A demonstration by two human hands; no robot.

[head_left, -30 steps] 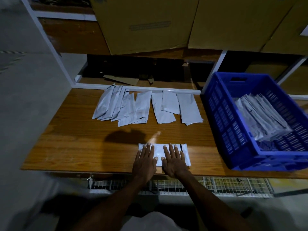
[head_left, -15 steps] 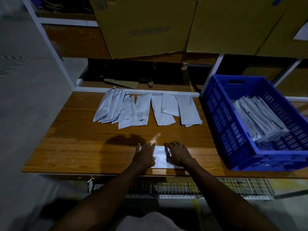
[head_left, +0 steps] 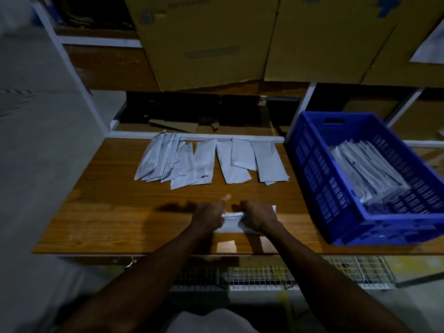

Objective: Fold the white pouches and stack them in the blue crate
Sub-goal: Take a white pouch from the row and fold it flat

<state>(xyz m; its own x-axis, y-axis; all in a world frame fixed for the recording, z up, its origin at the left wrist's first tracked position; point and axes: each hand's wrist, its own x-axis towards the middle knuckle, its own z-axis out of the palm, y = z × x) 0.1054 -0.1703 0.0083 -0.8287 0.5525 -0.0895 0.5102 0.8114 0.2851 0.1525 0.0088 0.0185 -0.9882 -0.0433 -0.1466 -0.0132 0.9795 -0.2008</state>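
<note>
One white pouch [head_left: 231,223] lies near the front edge of the wooden table [head_left: 101,212], partly folded and bunched. My left hand [head_left: 208,215] grips its left end with curled fingers. My right hand [head_left: 257,217] grips its right end the same way; a corner of the pouch sticks out to the right of it. Several flat white pouches [head_left: 206,162] lie in a row at the back of the table. The blue crate [head_left: 310,174] stands at the right with a stack of folded pouches [head_left: 367,174] inside.
Large cardboard boxes [head_left: 211,39] fill the shelf above the table. A white shelf frame [head_left: 192,135] runs along the table's back edge. A wire mesh rack [head_left: 264,272] sits below the front edge. Grey floor lies to the left.
Both hands went from lying flat on the spread pouch to curling round it. The pouch has been drawn in and now looks narrower and bunched between them.
</note>
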